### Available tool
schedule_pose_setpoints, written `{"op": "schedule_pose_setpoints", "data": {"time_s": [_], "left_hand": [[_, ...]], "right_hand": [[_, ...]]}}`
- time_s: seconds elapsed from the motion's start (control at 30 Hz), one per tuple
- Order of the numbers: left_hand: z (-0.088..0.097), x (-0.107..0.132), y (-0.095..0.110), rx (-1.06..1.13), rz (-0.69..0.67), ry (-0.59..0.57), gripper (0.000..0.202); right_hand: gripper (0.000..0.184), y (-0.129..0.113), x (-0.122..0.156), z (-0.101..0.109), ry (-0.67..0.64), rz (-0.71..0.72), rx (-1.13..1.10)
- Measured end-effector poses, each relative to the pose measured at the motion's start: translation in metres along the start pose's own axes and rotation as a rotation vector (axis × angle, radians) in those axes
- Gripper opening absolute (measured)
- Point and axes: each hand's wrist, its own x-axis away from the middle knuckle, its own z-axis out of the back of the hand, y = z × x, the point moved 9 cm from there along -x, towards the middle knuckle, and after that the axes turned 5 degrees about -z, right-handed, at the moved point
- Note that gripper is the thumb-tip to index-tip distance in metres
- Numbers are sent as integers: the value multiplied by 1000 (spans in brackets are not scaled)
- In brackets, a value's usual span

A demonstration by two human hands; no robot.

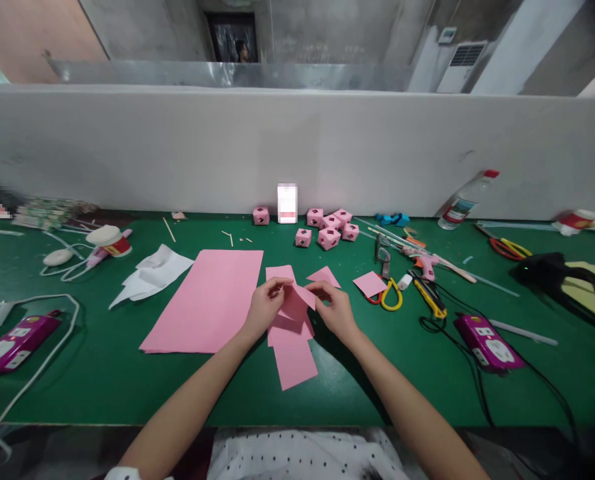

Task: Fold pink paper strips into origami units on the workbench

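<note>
- Pink paper piece (305, 296) was held up between the left hand (265, 305) and right hand (336, 308), over the loose pink pieces (295, 365) mid-table, straight ahead of the person.
- Axis: ran roughly crosswise, slanting from left fingertips down to the right ones. Lighter flap pointed at the right hand, shaded part faced the person. Left end sat behind fingers, so couldn't tell full length.
- Left: thumb and fingers nearly closed, pinching the paper's upper left.
- Right: thumb and forefinger pinched on its right corner, other fingers loosely curled.
- Loose pieces: overlapping in a line running away from the person; nearest one skewed, stopping short of the table (357, 400)'s front edge.
- Left side: pink sheet stack (207, 300), right edge just beside the left hand, near right corner under the forearm.
- Right side: green surface showed between the right forearm and the purple pack (488, 343). Scissors (392, 295) touched a pink square (369, 284) farther off.
- Far side: pink boxes (329, 239) sat near the white partition (177, 153).
</note>
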Motion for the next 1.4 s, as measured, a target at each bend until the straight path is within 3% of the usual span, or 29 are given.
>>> {"op": "schedule_pose_setpoints", "data": {"time_s": [0.3,0.5,0.83,1.17,1.3,1.4], "left_hand": [[1,0,-14,174,191,0,32],[0,0,-14,179,166,-22,36],[-12,2,-20,177,206,-145,40],[-8,2,-18,140,207,-125,42],[-9,1,-7,69,99,-130,35],[-13,4,2,29,20,-169,30]], "right_hand": [[25,-15,4,1,5,173,169],[25,-20,8,-5,-50,253,218],[23,-21,8,-7,-58,264,235],[27,-19,8,-5,-38,243,230],[28,-11,3,1,26,112,165],[22,0,1,-4,-22,-15,141]]}}
